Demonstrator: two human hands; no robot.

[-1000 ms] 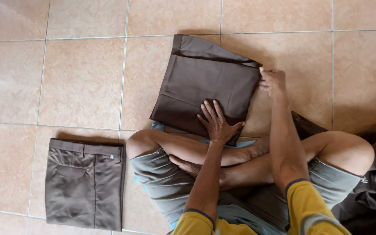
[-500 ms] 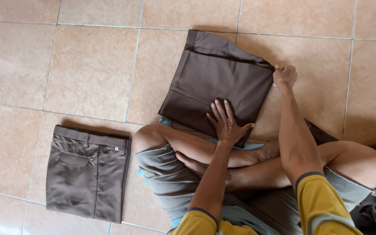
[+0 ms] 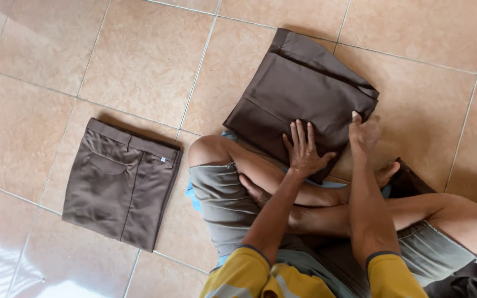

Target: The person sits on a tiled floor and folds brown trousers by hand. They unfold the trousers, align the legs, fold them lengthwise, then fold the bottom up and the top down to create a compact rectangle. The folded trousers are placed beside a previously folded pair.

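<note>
Head view looks straight down on a person sitting cross-legged on a floor (image 3: 139, 66) of tan tiles with pale grout lines. Directly ahead of the crossed legs lies a dark brown folded garment (image 3: 299, 91), turned at an angle to the tile lines, its near edge just past the person's knee and shins. The left hand (image 3: 303, 150) rests flat on the near part of this garment, palm down, fingers spread and straight, gripping nothing. The right hand (image 3: 363, 132) sits at the garment's right near corner, fingers bent down onto the cloth edge; whether it pinches the fabric or only presses on it cannot be told. Both forearms reach forward over the legs, and yellow sleeves (image 3: 393, 276) show at the bottom of the view. The person wears grey shorts (image 3: 222, 198), and bare feet are tucked under the shins. A strip of light blue cloth (image 3: 190, 193) shows beneath the left thigh. Well apart, to the left, a second pair of folded trousers (image 3: 120, 185), grey-brown with a curved pocket seam and waistband facing up, lies flat on the tiles. More dark fabric (image 3: 470, 278) is bunched at the lower right, beside the right knee.
</note>
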